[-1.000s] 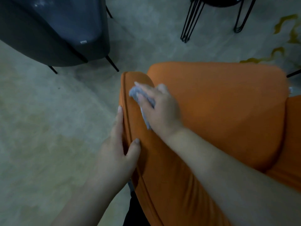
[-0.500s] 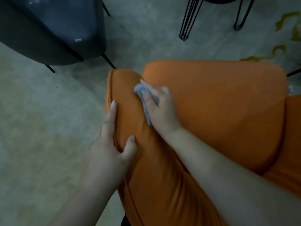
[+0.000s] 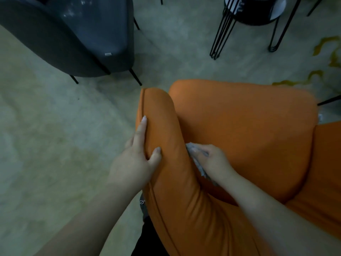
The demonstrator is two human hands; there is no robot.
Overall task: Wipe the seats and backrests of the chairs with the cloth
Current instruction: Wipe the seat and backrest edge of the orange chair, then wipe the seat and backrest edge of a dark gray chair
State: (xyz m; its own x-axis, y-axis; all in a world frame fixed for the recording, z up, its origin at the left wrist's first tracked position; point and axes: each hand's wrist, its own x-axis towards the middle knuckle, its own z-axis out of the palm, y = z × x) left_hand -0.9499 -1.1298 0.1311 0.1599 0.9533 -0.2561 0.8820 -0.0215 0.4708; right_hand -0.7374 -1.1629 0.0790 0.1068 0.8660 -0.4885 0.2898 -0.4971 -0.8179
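Note:
An orange upholstered chair (image 3: 243, 126) fills the lower right, seen from above and behind. Its curved backrest arm (image 3: 162, 115) runs down the middle of the view. My left hand (image 3: 136, 159) grips the outer edge of that arm, thumb on the inner face and fingers along the seam. My right hand (image 3: 212, 161) presses a small grey cloth (image 3: 200, 167) against the inner face of the backrest, just above the seat cushion. Most of the cloth is hidden under my palm.
A dark grey chair (image 3: 73, 34) stands at the upper left on thin black legs. A black wire-legged stool or table (image 3: 249, 21) stands at the upper right. Pale concrete floor (image 3: 55, 135) lies to the left, with yellow stains (image 3: 328, 52) at the right edge.
My right hand has slid the cloth from the far tip of the backrest arm back toward me and down its inner face. My left hand keeps its grip on the edge.

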